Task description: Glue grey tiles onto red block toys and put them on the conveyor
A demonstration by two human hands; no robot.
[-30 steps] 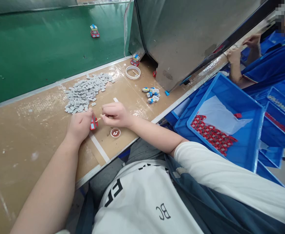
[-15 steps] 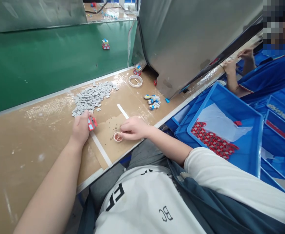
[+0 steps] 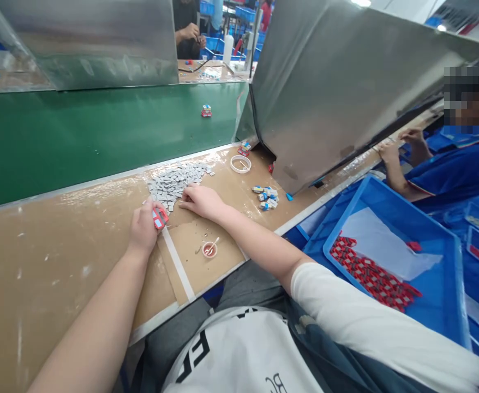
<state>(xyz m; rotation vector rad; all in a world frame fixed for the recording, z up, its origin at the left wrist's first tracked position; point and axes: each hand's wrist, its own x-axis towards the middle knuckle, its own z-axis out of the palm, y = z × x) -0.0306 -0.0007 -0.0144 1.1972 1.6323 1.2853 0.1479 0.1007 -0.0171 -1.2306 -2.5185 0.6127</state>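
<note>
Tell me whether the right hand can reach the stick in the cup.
Likely yes: the right hand is by the grey pieces, and nothing visible blocks the stick, whose end juts past the cup.

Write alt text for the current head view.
The left hand holds a small red boxy part; the right hand is at a heap of small flat grey pieces. Nearby, a pale stick rests in a round white cup of reddish liquid on the brown tabletop.
</note>
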